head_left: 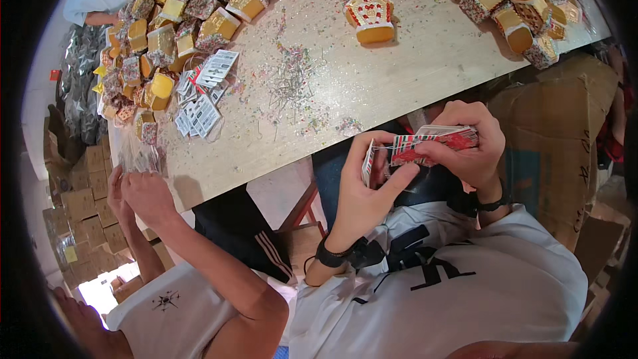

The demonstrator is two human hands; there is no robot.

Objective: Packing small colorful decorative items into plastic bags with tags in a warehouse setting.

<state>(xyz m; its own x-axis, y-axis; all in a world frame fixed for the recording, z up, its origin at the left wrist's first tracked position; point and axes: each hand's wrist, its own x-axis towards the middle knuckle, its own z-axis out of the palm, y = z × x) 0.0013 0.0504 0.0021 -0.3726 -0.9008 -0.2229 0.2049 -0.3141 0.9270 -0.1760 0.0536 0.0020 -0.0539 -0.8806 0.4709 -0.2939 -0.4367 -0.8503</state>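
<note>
Above my lap, just off the table's near edge, my right hand (484, 136) grips a stack of red-patterned hang tags (460, 138) with striped edges. The thumb presses on the front of the stack. My left hand (359, 183) is closed around a few more tags (369, 163), one showing a white printed side. Its thumb reaches toward the stack, and a thin string seems to run between the two bunches. Farther off on the table (279, 159) stands one house-shaped ornament (370, 16) with a white, red and gold front.
Sprinkle-covered house ornaments (159, 40) are heaped at the left, with another heap (525, 6) at the far right. Loose white tags (203, 110) lie beside thin metal hooks (292, 80) and glitter. A co-worker's hands (143, 193) touch clear plastic (139, 156). A cardboard box (551, 139) stands at right.
</note>
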